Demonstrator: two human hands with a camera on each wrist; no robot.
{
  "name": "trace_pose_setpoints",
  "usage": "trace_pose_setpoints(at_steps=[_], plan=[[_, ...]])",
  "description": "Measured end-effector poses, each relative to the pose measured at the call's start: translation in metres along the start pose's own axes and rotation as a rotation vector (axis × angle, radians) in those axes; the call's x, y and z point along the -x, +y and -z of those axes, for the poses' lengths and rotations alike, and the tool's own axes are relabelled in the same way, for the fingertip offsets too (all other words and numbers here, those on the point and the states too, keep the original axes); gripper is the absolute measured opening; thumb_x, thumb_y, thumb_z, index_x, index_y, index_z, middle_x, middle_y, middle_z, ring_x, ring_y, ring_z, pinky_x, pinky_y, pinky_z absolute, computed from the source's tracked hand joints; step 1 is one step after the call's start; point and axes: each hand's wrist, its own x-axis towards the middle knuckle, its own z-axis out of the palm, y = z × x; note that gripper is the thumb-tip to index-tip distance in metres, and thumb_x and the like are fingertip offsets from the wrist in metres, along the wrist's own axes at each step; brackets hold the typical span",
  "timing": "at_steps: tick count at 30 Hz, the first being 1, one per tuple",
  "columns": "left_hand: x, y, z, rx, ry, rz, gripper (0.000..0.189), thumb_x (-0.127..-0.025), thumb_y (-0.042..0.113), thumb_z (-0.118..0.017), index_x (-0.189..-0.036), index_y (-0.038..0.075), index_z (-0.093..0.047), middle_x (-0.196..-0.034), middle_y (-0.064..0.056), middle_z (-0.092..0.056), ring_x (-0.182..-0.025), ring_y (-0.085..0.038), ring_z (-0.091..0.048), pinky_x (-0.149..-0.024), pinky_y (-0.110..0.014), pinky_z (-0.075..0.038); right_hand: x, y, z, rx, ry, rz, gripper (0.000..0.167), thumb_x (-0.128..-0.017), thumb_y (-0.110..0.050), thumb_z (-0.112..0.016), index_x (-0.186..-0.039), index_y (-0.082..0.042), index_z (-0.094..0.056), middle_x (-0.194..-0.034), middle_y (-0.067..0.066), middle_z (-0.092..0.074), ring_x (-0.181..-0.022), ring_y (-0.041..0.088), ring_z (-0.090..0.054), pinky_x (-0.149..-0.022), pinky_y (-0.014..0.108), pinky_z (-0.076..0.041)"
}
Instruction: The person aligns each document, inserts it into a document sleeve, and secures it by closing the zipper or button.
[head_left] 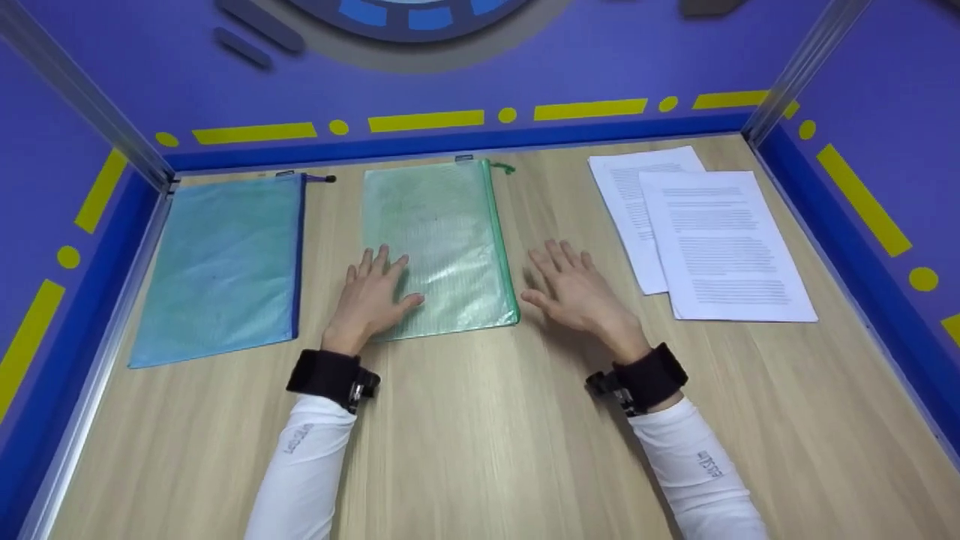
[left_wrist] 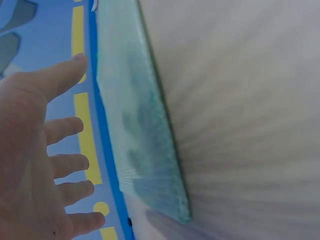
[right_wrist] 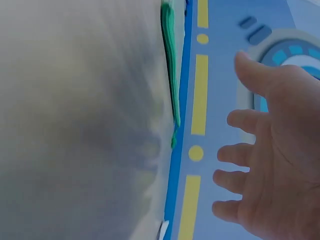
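A green zip document pouch (head_left: 442, 232) lies flat in the middle of the table, its zip along the right side. My left hand (head_left: 370, 296) hovers over the pouch's lower left edge, fingers spread and holding nothing. In the left wrist view, a gap shows between that hand (left_wrist: 40, 150) and the pouch (left_wrist: 137, 110). My right hand (head_left: 577, 292) is just right of the green zip edge, palm down with the fingers apart and nothing held. The right wrist view shows the same hand (right_wrist: 270, 145) raised above the tabletop, the green zip (right_wrist: 171, 65) beyond it.
At the left lies a blue zip pouch (head_left: 221, 270) with a dark blue zip. Two overlapping stacks of printed paper, the rear one (head_left: 630, 202) and the front one (head_left: 727, 247), lie at the right. Blue-purple walls (head_left: 450, 90) enclose the wooden table (head_left: 480, 435) at the back and sides.
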Motion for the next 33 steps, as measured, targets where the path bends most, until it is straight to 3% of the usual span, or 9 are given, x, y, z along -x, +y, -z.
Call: trace_pose_setpoints(at_steps=[11,19,25,33], plan=[[-0.025,-0.009,-0.001,0.015,-0.104,0.033,0.076,-0.098,0.052,-0.052,-0.157,0.011,-0.027,-0.165,-0.024,-0.011,-0.154,-0.045,-0.008,-0.124,-0.061,-0.012,-0.016,-0.038,-0.014,-0.019,-0.172,0.170,0.068,-0.102,-0.049,-0.045,-0.158,-0.015,-0.026,-0.165,0.020,-0.019,-0.154,0.037,-0.017,-0.123,0.059,-0.018],[-0.023,-0.011,-0.009,0.018,-0.127,0.037,0.078,-0.098,0.053,-0.050,-0.157,0.009,-0.025,-0.165,-0.026,-0.011,-0.153,-0.047,-0.007,-0.124,-0.060,-0.014,-0.020,-0.045,-0.021,0.086,-0.301,0.183,0.061,-0.105,-0.043,-0.044,-0.156,-0.012,-0.031,-0.165,0.021,-0.020,-0.154,0.036,-0.018,-0.124,0.054,-0.021],[-0.019,-0.005,-0.009,-0.004,-0.123,0.037,0.078,-0.098,0.054,-0.051,-0.157,0.008,-0.028,-0.164,-0.026,-0.014,-0.152,-0.047,-0.011,-0.124,-0.058,-0.017,-0.017,-0.045,-0.020,0.091,-0.317,0.163,0.060,-0.105,-0.040,-0.045,-0.155,-0.011,-0.032,-0.165,0.021,-0.019,-0.154,0.036,-0.018,-0.124,0.050,-0.025],[-0.010,0.015,-0.008,-0.059,-0.181,0.049,0.078,-0.098,0.053,-0.051,-0.157,0.008,-0.026,-0.164,-0.028,-0.015,-0.152,-0.048,-0.013,-0.123,-0.055,-0.022,-0.015,-0.033,-0.013,0.047,-0.281,0.158,0.055,-0.104,-0.038,-0.048,-0.149,-0.007,-0.044,-0.159,0.026,-0.030,-0.151,0.038,-0.026,-0.122,0.050,-0.027]])
